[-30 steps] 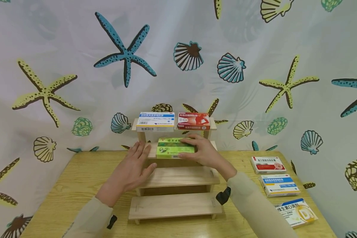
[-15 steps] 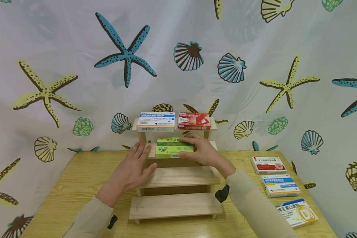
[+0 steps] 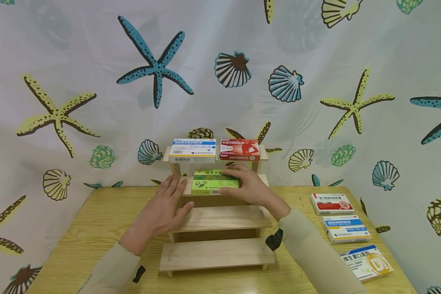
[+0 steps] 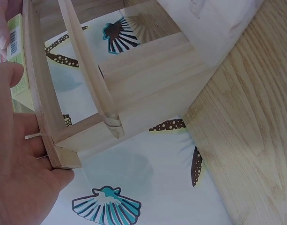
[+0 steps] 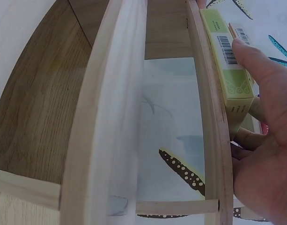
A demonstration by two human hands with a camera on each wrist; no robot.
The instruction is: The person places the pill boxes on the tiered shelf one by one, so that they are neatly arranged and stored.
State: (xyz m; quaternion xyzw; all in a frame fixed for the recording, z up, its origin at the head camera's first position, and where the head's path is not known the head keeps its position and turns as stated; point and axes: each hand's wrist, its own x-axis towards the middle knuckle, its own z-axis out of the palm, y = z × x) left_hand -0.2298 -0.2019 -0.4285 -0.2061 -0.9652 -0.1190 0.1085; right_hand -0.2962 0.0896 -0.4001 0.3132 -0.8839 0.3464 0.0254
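Observation:
A green medicine box lies flat on the second-highest tier of a stepped wooden rack. My right hand grips its right end, thumb on the front face and fingers over the back. The right wrist view shows the thumb beside the barcode on the green medicine box, which sits along the tier's edge. My left hand rests at the left end of the same tier with fingers extended. In the left wrist view, the fingers of my left hand touch the board's end.
On the top tier sit a blue-and-white medicine box and a red medicine box. At the table's right lie a red-and-white box, another blue-and-white box and a vitamin D box. A patterned cloth hangs behind.
The green medicine box has slid slightly left along its tier, with my right hand moving along. My left hand has stayed in place.

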